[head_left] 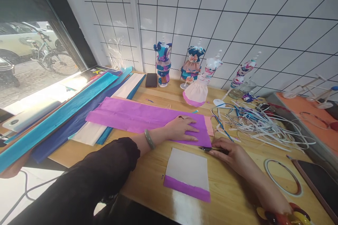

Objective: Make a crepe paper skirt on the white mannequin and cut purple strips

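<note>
A long strip of purple fabric point(137, 114) lies across the table, its left end over other fabric strips. My left hand point(181, 128) rests flat on its right part, fingers spread. At the strip's lower right corner my right hand point(224, 150) is closed around dark scissors point(204, 148), whose blades lie at the fabric's edge; the handles are mostly hidden by my fingers. A piece of peach fabric point(208, 125) shows beyond the purple strip's right end. Nearer to me lies a white fabric square point(187, 165) with a purple band along its front edge.
Small dress forms in fabric outfits point(196, 91) stand along the tiled wall. Tangled thin strips point(264, 121) are heaped at the right, near a tape roll point(282, 177) and a dark tablet point(319, 179). Blue fabric lengths point(76, 107) lie left; a phone point(151, 80) lies behind.
</note>
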Demonstrator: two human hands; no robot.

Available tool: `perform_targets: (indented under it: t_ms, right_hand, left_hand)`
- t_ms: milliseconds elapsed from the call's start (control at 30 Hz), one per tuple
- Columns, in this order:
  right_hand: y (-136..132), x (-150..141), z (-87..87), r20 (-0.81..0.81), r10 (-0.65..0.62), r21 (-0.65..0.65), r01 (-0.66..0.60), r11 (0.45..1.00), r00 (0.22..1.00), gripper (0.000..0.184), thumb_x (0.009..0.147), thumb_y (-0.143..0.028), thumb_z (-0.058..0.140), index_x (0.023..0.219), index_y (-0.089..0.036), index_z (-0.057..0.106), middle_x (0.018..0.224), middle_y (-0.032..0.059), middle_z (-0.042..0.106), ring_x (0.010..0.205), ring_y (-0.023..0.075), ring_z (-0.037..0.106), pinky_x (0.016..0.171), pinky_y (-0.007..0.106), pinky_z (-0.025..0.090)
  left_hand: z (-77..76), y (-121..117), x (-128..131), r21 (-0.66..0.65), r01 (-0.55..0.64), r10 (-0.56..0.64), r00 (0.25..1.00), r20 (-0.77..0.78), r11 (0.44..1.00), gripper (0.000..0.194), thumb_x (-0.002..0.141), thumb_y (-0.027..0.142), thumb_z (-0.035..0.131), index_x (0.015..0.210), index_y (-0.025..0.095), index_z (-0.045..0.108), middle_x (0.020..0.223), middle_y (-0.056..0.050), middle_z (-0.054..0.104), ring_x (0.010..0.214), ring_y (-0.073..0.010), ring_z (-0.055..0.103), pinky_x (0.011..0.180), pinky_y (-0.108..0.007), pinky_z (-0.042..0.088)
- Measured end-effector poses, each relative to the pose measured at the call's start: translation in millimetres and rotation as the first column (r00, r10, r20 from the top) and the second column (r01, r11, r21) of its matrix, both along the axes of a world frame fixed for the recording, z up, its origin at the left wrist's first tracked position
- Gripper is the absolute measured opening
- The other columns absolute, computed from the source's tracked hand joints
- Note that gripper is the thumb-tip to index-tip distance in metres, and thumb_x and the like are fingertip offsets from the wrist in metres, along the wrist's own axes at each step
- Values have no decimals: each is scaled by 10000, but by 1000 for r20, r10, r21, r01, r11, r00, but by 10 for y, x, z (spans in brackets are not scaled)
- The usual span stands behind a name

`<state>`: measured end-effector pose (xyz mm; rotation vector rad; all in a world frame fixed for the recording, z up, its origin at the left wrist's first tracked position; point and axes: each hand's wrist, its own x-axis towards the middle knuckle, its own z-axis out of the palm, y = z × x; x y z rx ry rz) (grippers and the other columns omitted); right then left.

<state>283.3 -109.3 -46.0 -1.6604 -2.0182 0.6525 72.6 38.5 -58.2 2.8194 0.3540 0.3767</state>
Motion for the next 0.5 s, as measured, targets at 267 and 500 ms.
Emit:
perform_targets:
  t_ms: [267,500]
  right_hand:
    - [34,-79,9,16,-5,24,4,1000,1000,257,809,-460,561,843,-225,661,852,73,641,796,212,584,726,354,473]
    - [58,-118,-5,46,2,32,-3,999,999,253,810,-463,556,817,-225,639,921,89,650,844,225,587,748,362,475]
  left_hand:
    - [10,-15,-2,-14,-6,6,1000,-4,1000,487,804,619,437,1135,309,616,1326,-32,484,1240,-206,402,1015,-350,311]
    - [4,-16,1,-3,-11,11,1000,0,1000,486,813,620,415,1132,313,617,1319,-34,490,1236,-206,407,1010,-355,318]
